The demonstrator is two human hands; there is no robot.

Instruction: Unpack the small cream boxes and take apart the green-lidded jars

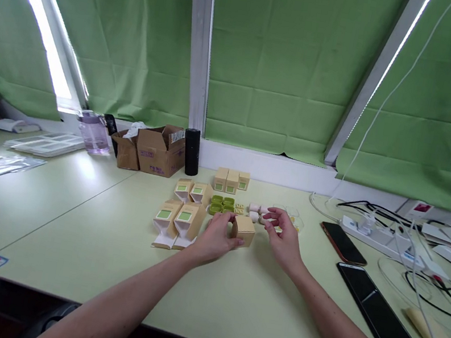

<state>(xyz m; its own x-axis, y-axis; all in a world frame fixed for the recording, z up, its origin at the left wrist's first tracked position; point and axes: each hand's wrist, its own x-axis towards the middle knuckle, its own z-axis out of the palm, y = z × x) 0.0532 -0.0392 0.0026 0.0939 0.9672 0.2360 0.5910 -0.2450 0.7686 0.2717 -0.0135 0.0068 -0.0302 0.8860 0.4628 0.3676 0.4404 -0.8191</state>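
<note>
My left hand (pixel 214 241) is closed around the side of a small tan cardboard box (pixel 243 229), which stands closed at the table's middle. To the right of that box, my right hand (pixel 283 243) is apart from it, fingers spread and holding nothing visible. Its fingertips are near small white round pieces (pixel 253 216). Left of my left hand stand several open cardboard boxes (pixel 185 218) with green labels, the front ones with flaps hanging down. Beyond my left hand are green square containers (pixel 216 205) and small yellow pieces (pixel 239 208). Thin clear discs (pixel 298 222) lie behind my right hand.
Three closed small boxes (pixel 232 181) stand at the back. Behind are a large carton (pixel 161 155), a black cylinder (pixel 192 153) and a clear bottle (pixel 93 134). Two phones (pixel 377 310), a power strip (pixel 378 239) and loose cables occupy the right. Flat trays (pixel 46 143) lie left.
</note>
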